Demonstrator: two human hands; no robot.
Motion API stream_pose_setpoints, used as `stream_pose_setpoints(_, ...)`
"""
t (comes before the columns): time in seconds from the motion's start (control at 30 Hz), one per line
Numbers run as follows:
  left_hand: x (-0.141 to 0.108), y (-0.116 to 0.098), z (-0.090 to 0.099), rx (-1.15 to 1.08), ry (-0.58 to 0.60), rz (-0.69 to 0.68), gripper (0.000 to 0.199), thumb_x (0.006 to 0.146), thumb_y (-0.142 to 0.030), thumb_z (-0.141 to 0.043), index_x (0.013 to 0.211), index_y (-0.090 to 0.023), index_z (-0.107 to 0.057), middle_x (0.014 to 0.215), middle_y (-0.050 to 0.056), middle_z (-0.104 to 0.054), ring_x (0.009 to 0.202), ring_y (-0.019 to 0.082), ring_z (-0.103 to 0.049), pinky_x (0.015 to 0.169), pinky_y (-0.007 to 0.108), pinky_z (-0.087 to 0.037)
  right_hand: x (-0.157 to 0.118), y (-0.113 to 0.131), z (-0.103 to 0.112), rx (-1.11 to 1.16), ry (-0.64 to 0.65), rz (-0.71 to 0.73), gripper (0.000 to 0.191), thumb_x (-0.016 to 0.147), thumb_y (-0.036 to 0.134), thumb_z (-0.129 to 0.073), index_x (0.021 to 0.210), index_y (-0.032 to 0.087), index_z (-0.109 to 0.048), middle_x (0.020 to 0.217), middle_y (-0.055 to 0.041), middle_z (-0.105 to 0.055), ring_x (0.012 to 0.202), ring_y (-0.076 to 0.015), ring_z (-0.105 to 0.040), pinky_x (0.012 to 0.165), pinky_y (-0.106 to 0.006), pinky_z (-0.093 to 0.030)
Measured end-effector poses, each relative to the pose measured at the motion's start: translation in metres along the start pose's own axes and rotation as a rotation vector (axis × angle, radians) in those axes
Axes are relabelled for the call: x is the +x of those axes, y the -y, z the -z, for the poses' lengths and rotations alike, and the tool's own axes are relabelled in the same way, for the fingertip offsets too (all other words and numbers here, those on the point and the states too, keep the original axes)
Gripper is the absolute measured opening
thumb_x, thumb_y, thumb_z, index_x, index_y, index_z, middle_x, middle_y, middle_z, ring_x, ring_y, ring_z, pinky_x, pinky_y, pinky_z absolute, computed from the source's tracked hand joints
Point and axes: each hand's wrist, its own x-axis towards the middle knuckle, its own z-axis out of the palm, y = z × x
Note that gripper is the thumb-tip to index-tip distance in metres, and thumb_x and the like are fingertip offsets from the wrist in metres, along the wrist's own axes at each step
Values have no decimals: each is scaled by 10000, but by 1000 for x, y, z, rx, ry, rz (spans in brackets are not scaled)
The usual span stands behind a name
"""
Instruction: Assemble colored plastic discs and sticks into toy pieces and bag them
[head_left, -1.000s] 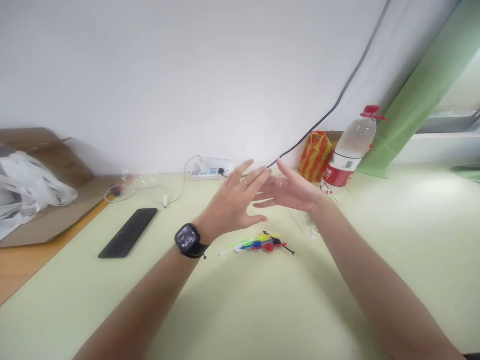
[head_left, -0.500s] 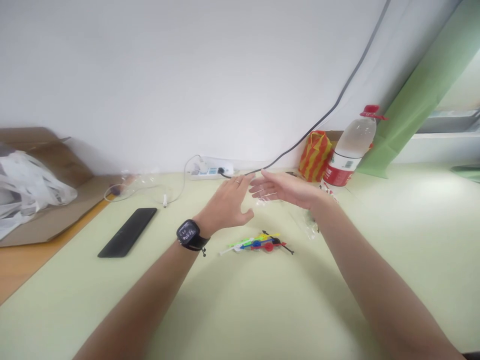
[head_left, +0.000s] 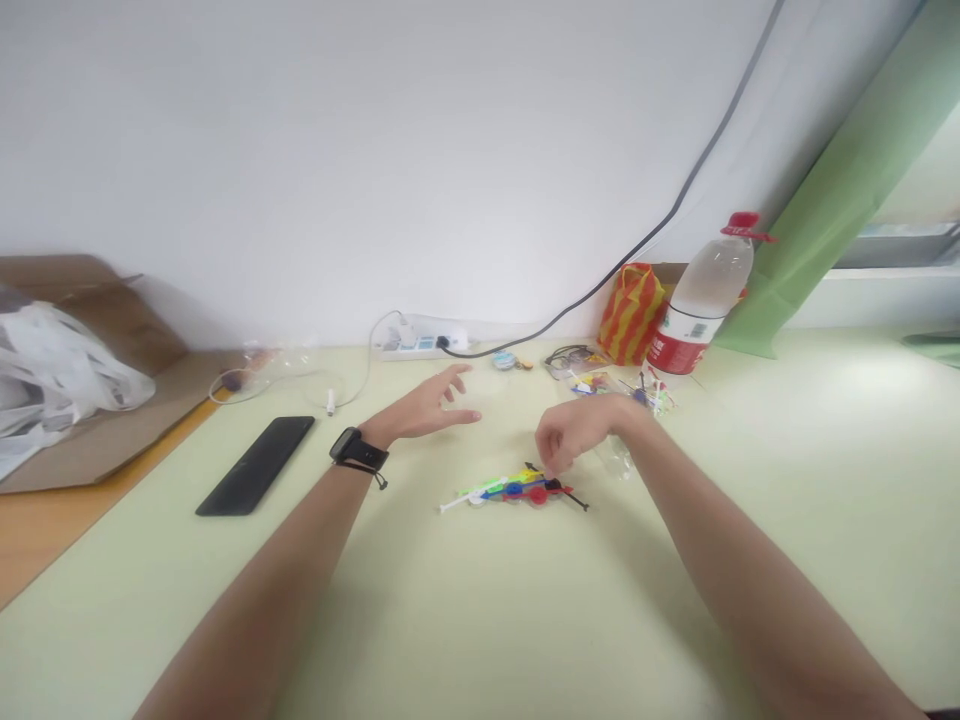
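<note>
On the pale green tabletop [head_left: 480,610] lies a small cluster of plastic arrow spinners [head_left: 514,489] in white, green, yellow, blue, red and black, overlapping one another. My right hand [head_left: 581,428] is closed, its fingers curled down at the far right end of the cluster, by the yellow and black arrows. Whatever is between those fingertips, if anything, is hidden. My left hand [head_left: 431,405] hovers behind and left of the spinners with its fingers apart and nothing in it. A black watch [head_left: 360,450] is on the left wrist.
Behind my right hand are bags of colourful small parts [head_left: 592,383]. A large bottle [head_left: 701,300] stands by a striped bag [head_left: 632,312]. A black flat slab [head_left: 256,465] lies left, near a white cable [head_left: 330,402] and power strip [head_left: 420,338]. Cardboard [head_left: 97,425] sits far left.
My hands have moved apart from near each other. The left went left and opened wider; the right came down toward the spinners and its fingers curled. The spinners look unmoved.
</note>
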Motion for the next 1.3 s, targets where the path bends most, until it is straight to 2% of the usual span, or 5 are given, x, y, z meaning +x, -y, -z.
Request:
stream_pose_setpoints(0.23, -1, -4, 4, -145, 95, 15, 850, 870, -586, -701, 1590, -298, -352, 1357, 117, -599, 1119, 253, -622, 984, 421, -492, 3, 4, -1, -13, -35, 73, 137, 698, 299, -752, 780, 190, -742, 786, -30, -761, 754, -199, -691, 643, -268, -479)
stream_pose_setpoints(0.43, -7, -16, 16, -391, 267, 33, 707, 953, -544, -609, 1586, -321, -387, 1402, 112, -616, 1263, 273, -599, 1060, 456, -481, -31, 3, 14, 66, -449, 219, 182, 836, 330, -691, 908, 206, -803, 811, -57, -769, 773, -210, -700, 647, -283, -517)
stream_pose_setpoints(0.8, -11, -30, 18, -582, 407, 24, 652, 969, -577, -573, 1557, -323, -449, 1379, 134, -641, 1129, 260, -657, 997, 436, -523, -56, -12, 23, 511, -1170, 362, 213, 772, 379, -808, 907, 218, -840, 842, -80, -783, 820, -257, -735, 729, -378, -619)
stream_pose_setpoints(1.07, -11, -42, 9, -755, 475, 12, 667, 940, -630, -540, 1522, -307, -507, 1370, 157, -650, 1115, 306, -662, 975, 486, -518, -37, 6, 15, 452, -993, 397, 141, 768, 308, -740, 816, 194, -807, 733, -47, -733, 708, -192, -672, 669, -312, -551)
stream_pose_setpoints(1.3, -8, -48, -4, -851, 506, 15, 660, 926, -623, -541, 1510, -318, -517, 1355, 152, -649, 1106, 315, -657, 978, 512, -506, -22, 7, 12, 396, -824, 395, 178, 799, 272, -659, 888, 192, -790, 886, -59, -758, 752, -176, -652, 660, -288, -518)
